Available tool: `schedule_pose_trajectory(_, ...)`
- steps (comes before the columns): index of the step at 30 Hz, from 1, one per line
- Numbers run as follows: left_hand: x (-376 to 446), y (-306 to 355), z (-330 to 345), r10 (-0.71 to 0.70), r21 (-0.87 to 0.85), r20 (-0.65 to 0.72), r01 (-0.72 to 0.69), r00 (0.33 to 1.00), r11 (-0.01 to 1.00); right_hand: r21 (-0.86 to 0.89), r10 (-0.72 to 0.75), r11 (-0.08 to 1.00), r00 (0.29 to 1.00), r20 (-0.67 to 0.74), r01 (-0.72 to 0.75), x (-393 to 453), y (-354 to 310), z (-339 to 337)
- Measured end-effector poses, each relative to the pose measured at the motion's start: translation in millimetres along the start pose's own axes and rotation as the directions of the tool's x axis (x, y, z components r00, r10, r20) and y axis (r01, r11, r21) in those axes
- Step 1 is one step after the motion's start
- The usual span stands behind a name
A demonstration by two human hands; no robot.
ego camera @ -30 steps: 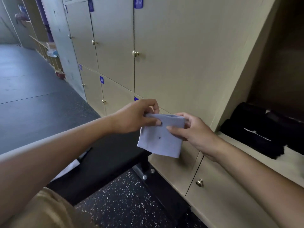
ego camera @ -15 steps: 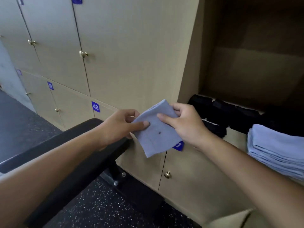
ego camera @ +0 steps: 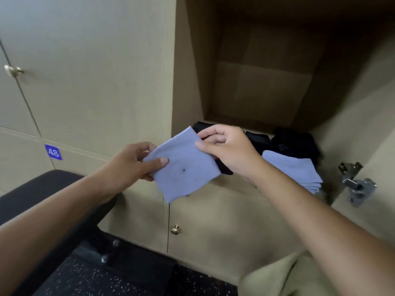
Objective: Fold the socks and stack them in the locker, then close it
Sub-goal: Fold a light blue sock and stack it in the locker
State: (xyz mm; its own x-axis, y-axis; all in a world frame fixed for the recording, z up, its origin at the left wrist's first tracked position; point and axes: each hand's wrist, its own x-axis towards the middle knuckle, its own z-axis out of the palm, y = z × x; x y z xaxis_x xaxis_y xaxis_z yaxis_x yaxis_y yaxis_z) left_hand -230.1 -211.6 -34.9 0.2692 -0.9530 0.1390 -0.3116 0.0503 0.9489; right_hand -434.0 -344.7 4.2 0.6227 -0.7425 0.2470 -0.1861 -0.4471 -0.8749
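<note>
Folded blue sock [ego camera: 183,167] pinched by both hands [ego camera: 128,165] [ego camera: 226,150], partly hiding dark socks [ego camera: 258,139] behind

Black bench [ego camera: 49,199] sitting lower left, its metal foot with bolts [ego camera: 102,252] resting on dark speckled floor [ego camera: 119,280]. Blue tag "48" [ego camera: 53,152] sticking to closed beige door at left. Brass knob [ego camera: 13,70] showing on closed door [ego camera: 89,67] upper left; second brass knob [ego camera: 175,229] showing on lower door [ego camera: 230,227], below centre. Olive fabric [ego camera: 275,278] lying at bottom right corner, partly out of frame.
</note>
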Motion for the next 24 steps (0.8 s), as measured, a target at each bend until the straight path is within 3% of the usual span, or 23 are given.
schedule_pose_trajectory(4,12.9,5.3,23.5,-0.040,-0.210,-0.101,0.018,0.994,0.977,-0.019,-0.014,1.000,0.997,-0.071,0.013,-0.3,-3.1,-19.5)
schedule_pose_trajectory(8,25.5,17.2,53.4,-0.074,-0.463,-0.121,0.009,0.990,0.886,-0.020,-0.013,1.000,0.984,-0.180,0.010,0.1,-2.0,-41.6)
schedule_pose_trajectory(13,39.0,25.7,89.4,0.027,-0.474,-0.100,-0.071,0.995,0.877,-0.139,-0.043,0.990,0.958,-0.283,0.003,-3.0,4.5,-67.3)
schedule_pose_trajectory(18,62.4,29.9,124.9,0.026,-0.439,-0.199,-0.112,0.980,0.892,-0.161,0.002,0.985,0.941,-0.340,-0.060,-11.2,9.9,-93.3)
schedule_pose_trajectory(21,77.9,33.9,143.0,0.007,-0.487,-0.154,-0.082,0.988,0.869,-0.165,0.073,0.977,0.937,-0.341,-0.136,-18.3,9.3,-116.0)
schedule_pose_trajectory(24,89.8,37.7,159.9,0.007,-0.514,-0.056,-0.035,0.998,0.857,-0.327,0.135,0.909,0.927,-0.350,-0.256,-22.2,15.8,-135.1)
